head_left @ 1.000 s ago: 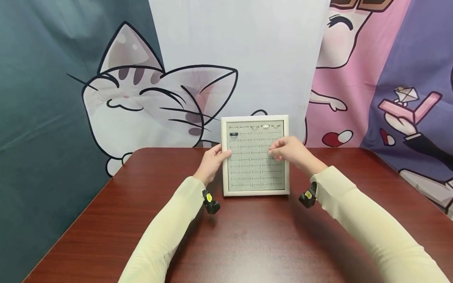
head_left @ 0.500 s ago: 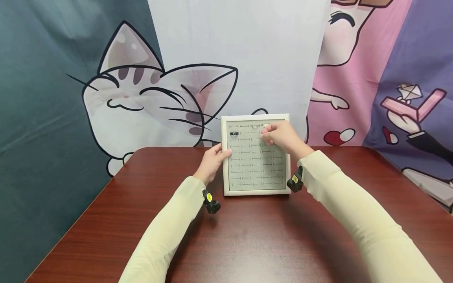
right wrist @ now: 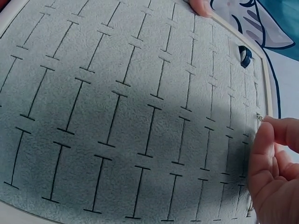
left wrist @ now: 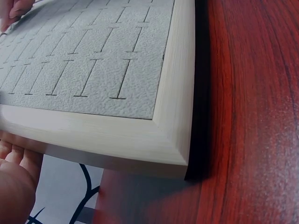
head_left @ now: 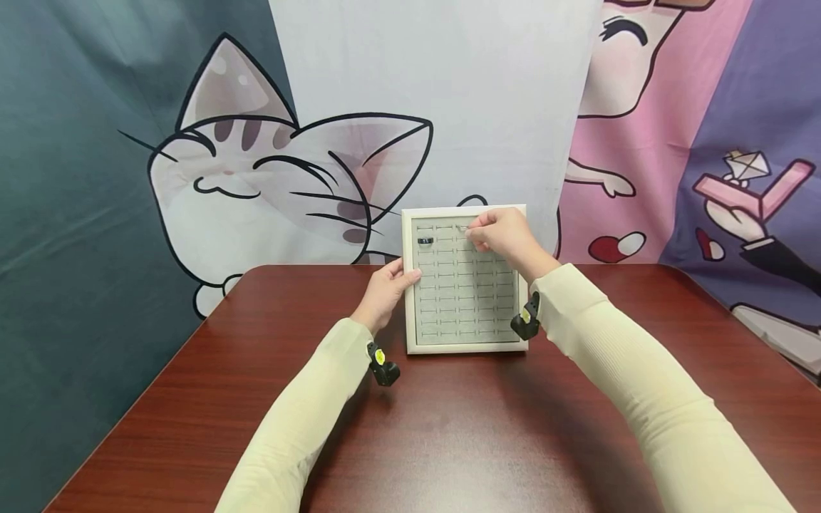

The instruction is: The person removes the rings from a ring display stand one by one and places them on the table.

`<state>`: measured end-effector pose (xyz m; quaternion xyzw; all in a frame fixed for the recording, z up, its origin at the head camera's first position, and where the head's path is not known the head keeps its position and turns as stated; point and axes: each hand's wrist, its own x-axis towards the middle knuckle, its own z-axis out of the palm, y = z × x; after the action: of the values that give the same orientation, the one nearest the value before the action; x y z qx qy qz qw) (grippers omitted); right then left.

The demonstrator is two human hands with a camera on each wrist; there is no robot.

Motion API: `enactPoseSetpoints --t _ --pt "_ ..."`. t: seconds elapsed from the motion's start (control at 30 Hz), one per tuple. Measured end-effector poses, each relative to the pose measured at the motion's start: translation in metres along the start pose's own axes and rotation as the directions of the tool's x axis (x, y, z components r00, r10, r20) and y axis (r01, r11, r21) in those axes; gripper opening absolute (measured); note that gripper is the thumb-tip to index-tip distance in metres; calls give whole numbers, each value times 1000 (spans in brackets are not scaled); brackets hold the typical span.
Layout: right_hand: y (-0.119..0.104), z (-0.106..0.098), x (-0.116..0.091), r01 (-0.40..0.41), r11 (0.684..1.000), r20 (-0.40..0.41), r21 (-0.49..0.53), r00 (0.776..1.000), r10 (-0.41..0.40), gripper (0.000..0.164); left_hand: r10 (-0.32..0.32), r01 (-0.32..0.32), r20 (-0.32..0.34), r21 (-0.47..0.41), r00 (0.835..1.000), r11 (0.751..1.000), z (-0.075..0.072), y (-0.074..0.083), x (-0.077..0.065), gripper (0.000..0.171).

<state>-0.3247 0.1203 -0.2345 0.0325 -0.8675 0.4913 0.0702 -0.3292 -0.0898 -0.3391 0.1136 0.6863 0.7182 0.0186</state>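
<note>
A white-framed ring display board with a grey slotted pad stands upright on the table. My left hand grips its left edge, thumb on the front; in the left wrist view, that hand's fingers lie at the frame's side. A dark ring sits in the second row at the left. My right hand is at the top row, thumb and forefinger pinching at a silver ring in the middle slot. The right wrist view shows this ring at the fingertips. The hand hides the slots to its right.
The reddish-brown table extends on all sides of the board. Behind it hangs a cartoon-printed cloth. Small black cameras are strapped to both wrists.
My right hand has risen from the board's right middle up to the top row and shifted left to the silver ring. The left hand keeps its grip on the frame.
</note>
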Motion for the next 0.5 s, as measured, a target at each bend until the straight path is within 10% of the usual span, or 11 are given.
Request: enactPoseSetpoints --t 0.5 --pt "-10 10 3 88 960 -52 -264 993 -105 9 0 0 5 3 1000 1000 0 1 -1 32"
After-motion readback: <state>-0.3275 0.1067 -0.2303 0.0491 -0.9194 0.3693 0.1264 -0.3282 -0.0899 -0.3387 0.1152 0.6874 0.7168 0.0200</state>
